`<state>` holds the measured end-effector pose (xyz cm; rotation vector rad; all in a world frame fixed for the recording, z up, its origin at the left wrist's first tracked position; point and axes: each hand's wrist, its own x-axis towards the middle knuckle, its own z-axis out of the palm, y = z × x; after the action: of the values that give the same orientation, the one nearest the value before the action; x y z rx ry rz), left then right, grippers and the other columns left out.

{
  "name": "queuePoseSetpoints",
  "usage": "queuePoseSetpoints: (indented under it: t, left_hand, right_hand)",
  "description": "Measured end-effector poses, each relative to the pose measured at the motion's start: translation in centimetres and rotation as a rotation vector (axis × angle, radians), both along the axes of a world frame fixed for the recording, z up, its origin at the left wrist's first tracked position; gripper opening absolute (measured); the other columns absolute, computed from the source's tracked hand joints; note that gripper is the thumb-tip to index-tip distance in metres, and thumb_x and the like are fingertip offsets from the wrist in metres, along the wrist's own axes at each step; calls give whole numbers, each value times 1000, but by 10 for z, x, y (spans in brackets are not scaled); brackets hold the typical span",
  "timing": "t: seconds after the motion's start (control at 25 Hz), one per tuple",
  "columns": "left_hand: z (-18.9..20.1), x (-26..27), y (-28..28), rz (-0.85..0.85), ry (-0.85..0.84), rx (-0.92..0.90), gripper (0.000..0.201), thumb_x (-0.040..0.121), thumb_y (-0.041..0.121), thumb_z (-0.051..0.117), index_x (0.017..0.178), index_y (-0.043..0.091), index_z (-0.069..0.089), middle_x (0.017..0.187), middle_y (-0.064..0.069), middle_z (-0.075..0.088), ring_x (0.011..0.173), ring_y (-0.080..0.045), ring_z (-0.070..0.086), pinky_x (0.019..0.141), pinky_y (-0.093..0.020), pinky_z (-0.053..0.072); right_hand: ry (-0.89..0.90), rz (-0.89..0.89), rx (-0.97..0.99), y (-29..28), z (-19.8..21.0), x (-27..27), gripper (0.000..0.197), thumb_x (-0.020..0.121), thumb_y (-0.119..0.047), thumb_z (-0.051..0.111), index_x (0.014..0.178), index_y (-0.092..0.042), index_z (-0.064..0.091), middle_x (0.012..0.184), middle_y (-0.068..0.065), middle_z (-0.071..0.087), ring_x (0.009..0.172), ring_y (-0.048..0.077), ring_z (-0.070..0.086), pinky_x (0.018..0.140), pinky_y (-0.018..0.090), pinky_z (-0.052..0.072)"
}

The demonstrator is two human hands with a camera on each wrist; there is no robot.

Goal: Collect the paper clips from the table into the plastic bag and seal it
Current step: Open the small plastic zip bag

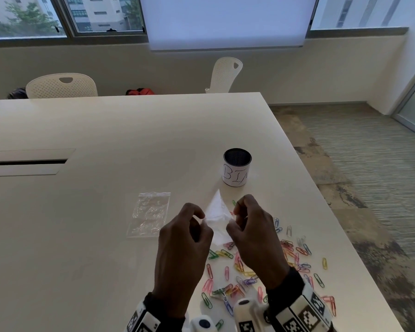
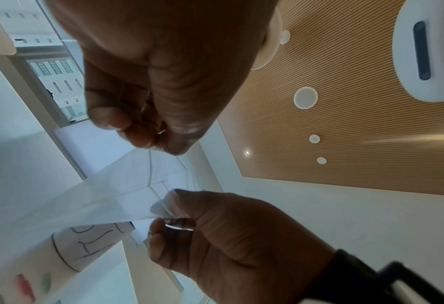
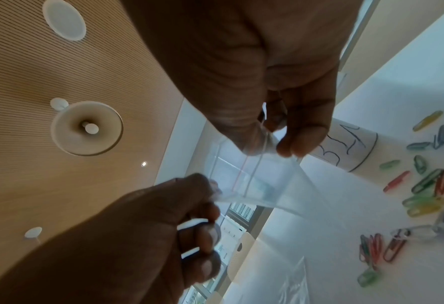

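Note:
Both hands hold a small clear zip bag (image 1: 216, 218) up above the table. My left hand (image 1: 200, 221) pinches its left top corner and my right hand (image 1: 233, 218) pinches the right one. The left wrist view shows the left hand (image 2: 155, 142) gripping the bag (image 2: 98, 195) at one edge, the right hand (image 2: 171, 216) at the other. From the right wrist, the right hand (image 3: 267, 144) pinches the bag's (image 3: 257, 181) zip strip. Several coloured paper clips (image 1: 240, 267) lie scattered on the table under and to the right of my hands; more clips (image 3: 428, 185) appear there too.
A second clear bag (image 1: 151, 214) lies flat on the table left of my hands. A black mesh cup (image 1: 237, 167) with a handwritten white label stands behind them. The white table's (image 1: 82, 130) right edge runs close beside the clips. White chairs (image 1: 61, 86) stand beyond the far edge.

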<state>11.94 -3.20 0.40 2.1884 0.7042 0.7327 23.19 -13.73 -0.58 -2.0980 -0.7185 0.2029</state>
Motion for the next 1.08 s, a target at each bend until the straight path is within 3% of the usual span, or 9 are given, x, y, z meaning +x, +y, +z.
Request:
queuePoseSetpoints:
  t: [0.12,0.24,0.36,0.44,0.56,0.68,0.76,0.88,1.08]
  left_hand:
    - [4,-5,5,5,-22,-21,17,93,16,75,101,24,62,58,11,66,64,5,69,59,-4,50]
    - [9,-8,7,-15,-44,-62,18,93,22,76,105,25,62,62,9,70,61,-1,72,57,-12,54]
    - [14,-17,16,-128,-19,-41,49,79,53,79,119,32,60,89,16,71,81,1,70,62,-16,56]
    - [13,-23,24,-272,114,73,92,63,76,78,143,44,43,130,33,51,112,14,53,82,-6,47]
    - [3,-23,37,-398,245,207,128,57,83,79,158,52,7,153,45,6,145,17,11,113,-9,15]
    - [-6,-18,43,-423,257,246,124,63,77,78,160,50,6,154,44,6,145,17,7,115,-8,8]
    - [-9,-18,48,-429,238,227,108,70,67,81,157,47,20,153,39,25,140,18,20,116,-9,20]
    - [-13,-21,57,-427,207,189,80,78,51,83,146,42,41,142,27,51,132,8,46,112,-25,43]
    - [-24,-25,66,-434,215,132,83,74,53,86,143,39,42,138,24,54,123,2,54,102,-26,51]
  right_hand:
    - [75,79,30,-4,8,2,20,89,-22,77,99,-23,59,88,-7,68,73,5,71,65,20,61]
    - [52,97,26,-6,14,0,13,90,-21,77,97,-22,67,87,-9,72,72,3,73,66,15,60]
    - [11,62,55,-6,18,4,6,92,-17,75,94,-20,71,83,-8,73,64,3,73,60,16,61]
    - [34,64,72,-6,21,8,7,91,-14,77,95,-18,72,81,-7,74,64,3,74,60,17,61]
    - [85,135,57,-4,27,8,11,88,-12,79,96,-16,73,75,-5,75,65,2,74,58,12,58]
    - [135,224,35,1,31,1,13,89,-13,79,100,-13,73,77,-1,77,65,6,76,64,18,63]
    - [160,269,35,5,32,-2,13,90,-11,77,102,-12,73,78,1,77,63,9,76,65,22,64]
    - [217,286,40,8,34,-1,12,90,-10,77,102,-12,73,78,4,79,64,11,77,63,23,64]
    - [382,335,75,11,31,8,11,90,-8,76,101,-8,72,84,10,80,73,19,79,71,31,66]
